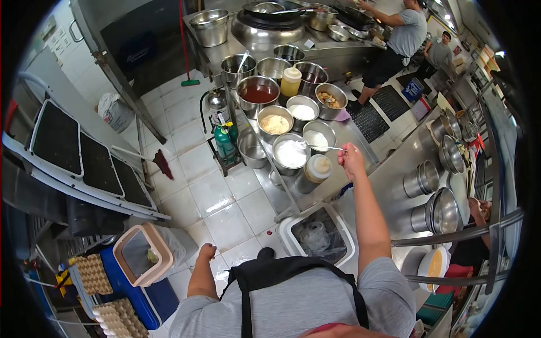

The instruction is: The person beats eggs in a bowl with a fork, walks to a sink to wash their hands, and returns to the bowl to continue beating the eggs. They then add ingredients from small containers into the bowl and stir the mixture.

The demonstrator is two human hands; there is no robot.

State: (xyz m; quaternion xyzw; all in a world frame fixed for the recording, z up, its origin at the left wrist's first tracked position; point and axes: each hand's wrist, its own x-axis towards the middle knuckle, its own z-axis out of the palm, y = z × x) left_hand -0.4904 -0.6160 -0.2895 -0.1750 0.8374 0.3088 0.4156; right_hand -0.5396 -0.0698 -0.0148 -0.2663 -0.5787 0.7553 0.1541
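Observation:
My right hand (353,162) is closed round the handle of a metal spoon (327,147). The spoon's bowl, heaped with white powder, is over a steel pot of white powder (289,153). A second pot of white granules (319,137) lies under the spoon's handle. Beside them are a pot of beige powder (275,123), another pot of white contents (302,110) and a squeeze bottle (313,173). My left hand (207,252) hangs low over the tiled floor, its fingers curled, with nothing visible in it.
Behind the pots stand a pot of red-brown liquid (258,93), a yellow squeeze bottle (291,82) and a wok burner (267,28). A lined bin (318,234) is below the counter. Another person (394,34) works at the back right. Steel bowls (445,209) line the right counter.

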